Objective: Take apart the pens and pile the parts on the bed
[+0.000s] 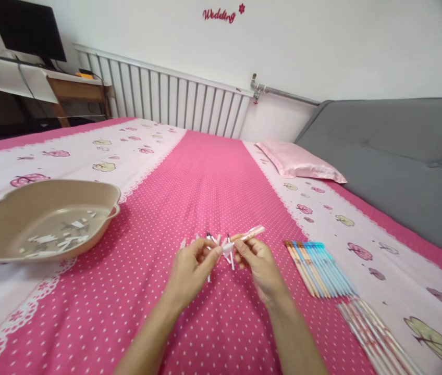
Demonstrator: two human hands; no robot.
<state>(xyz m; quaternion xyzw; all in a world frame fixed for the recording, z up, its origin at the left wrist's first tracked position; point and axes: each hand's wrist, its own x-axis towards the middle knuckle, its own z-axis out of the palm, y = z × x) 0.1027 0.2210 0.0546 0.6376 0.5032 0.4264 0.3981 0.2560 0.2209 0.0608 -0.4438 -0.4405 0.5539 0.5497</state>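
My left hand [193,268] pinches the whitish end of a slim pen [254,232] between thumb and fingertips. My right hand [259,263] has its fingers closed round the pen's pale pink, translucent barrel, which points up to the right. The two hands almost meet above the pink dotted bedspread [213,177]. Beneath and behind them lie several thin white sticks with dark tips [232,260], which look like pen refills, partly hidden by my fingers. A few pale translucent pieces [183,244] show just beyond my left hand.
At right, a row of blue and peach pens [322,271] lies side by side, with several pinkish-white pens [377,333] nearer me. A beige basin [113,195] holding small white pieces stands at left. Farther back are a pink pillow [303,161] and a grey headboard [393,140].
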